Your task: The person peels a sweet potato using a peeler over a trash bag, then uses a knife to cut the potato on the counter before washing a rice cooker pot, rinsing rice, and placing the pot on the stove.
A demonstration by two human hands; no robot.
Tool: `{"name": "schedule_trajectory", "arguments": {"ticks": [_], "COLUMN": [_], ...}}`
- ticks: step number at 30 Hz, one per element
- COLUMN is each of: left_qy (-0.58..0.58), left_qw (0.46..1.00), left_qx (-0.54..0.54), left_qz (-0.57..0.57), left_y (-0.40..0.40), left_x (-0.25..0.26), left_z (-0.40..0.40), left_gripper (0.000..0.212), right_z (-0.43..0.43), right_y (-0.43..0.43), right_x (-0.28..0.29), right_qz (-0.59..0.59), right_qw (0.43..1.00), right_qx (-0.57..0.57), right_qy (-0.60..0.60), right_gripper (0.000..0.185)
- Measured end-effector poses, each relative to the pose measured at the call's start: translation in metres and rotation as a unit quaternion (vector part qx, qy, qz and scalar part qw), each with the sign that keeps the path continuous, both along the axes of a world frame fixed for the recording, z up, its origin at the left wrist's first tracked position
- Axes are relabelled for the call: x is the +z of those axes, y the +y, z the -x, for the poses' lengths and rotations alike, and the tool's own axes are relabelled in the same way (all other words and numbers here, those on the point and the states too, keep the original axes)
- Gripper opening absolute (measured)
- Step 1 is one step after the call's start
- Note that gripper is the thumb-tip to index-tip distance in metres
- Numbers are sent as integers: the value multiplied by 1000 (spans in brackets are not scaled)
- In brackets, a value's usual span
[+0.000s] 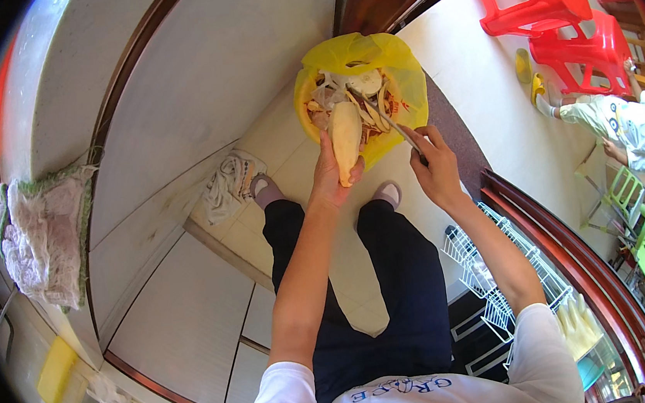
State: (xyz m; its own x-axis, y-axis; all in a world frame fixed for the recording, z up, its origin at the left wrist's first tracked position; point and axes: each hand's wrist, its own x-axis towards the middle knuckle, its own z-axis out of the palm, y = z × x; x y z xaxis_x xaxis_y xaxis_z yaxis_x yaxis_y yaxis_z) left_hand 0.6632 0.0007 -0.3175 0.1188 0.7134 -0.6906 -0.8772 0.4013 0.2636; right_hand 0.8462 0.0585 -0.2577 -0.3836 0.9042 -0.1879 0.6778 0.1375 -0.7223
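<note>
A peeled, pale yellow root vegetable (346, 141) is held upright in my left hand (336, 171), above a waste bin lined with a yellow plastic bag (417, 84). My right hand (437, 166) grips a knife (390, 122) by its handle; the narrow blade points up and left over the bin, to the right of the vegetable. Inside the bin lie long strips of peel (375, 116), crumpled clear plastic and a round white piece. The knife's handle is mostly covered by my fingers.
A cloth (233, 181) lies on the floor left of my feet. White wire racks (483, 267) stand at the right, by a dark red door track (571, 247). Beyond it are red plastic stools (582, 54) and another person (629, 119). Cabinets (182, 320) line the left.
</note>
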Motion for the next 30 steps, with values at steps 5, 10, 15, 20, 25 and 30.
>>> {"name": "schedule_trajectory", "arguments": {"ticks": [5,10,15,20,25,30], "left_qy": [29,24,-129,-92,-71,45], "left_qw": [999,999,989,992,997,994], "left_qx": [4,-23,38,82,-2,-29], "left_qz": [-24,22,-59,9,-40,-100], "left_y": [-1,-6,-5,-5,3,7], "left_x": [-9,-19,-12,-11,-11,-6], "left_z": [-2,-6,-16,9,10,8], "left_gripper": [44,44,46,45,48,48], "right_z": [-6,24,16,-4,-28,-26], "right_y": [-3,5,12,-4,-12,-3], "right_x": [13,-32,-77,-32,10,24], "right_qz": [-49,-27,85,4,-59,-168], "right_qw": [987,990,995,999,989,966], "right_qx": [123,60,5,4,82,169], "right_qy": [-88,-128,-59,-46,-109,-103], "right_gripper": [51,43,39,49,55,54]}}
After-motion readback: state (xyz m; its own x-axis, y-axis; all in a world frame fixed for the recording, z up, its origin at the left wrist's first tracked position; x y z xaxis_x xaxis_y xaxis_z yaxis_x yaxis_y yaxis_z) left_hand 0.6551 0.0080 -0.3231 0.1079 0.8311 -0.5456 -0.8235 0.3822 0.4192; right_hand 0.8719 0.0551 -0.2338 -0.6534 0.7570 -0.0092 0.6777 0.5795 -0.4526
